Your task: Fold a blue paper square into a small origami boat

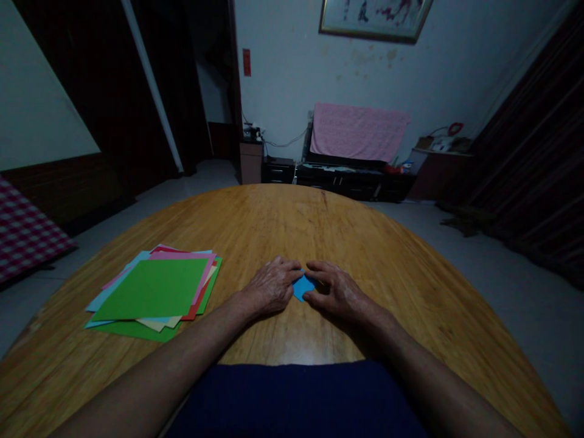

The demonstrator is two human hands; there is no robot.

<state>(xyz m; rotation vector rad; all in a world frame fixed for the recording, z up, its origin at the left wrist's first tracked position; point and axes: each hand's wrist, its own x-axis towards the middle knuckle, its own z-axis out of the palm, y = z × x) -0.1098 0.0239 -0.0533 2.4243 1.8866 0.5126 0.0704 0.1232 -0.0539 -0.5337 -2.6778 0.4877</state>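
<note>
A small folded piece of blue paper lies on the round wooden table in front of me. My left hand rests on its left side with fingers curled over the paper's edge. My right hand presses on its right side, thumb and forefinger pinched at the paper. Most of the paper is hidden under the two hands.
A fanned stack of coloured paper sheets, green on top, lies on the table to the left. Beyond the table stand a low dark cabinet with a pink cloth over it and a small side table. A checked cloth is at far left.
</note>
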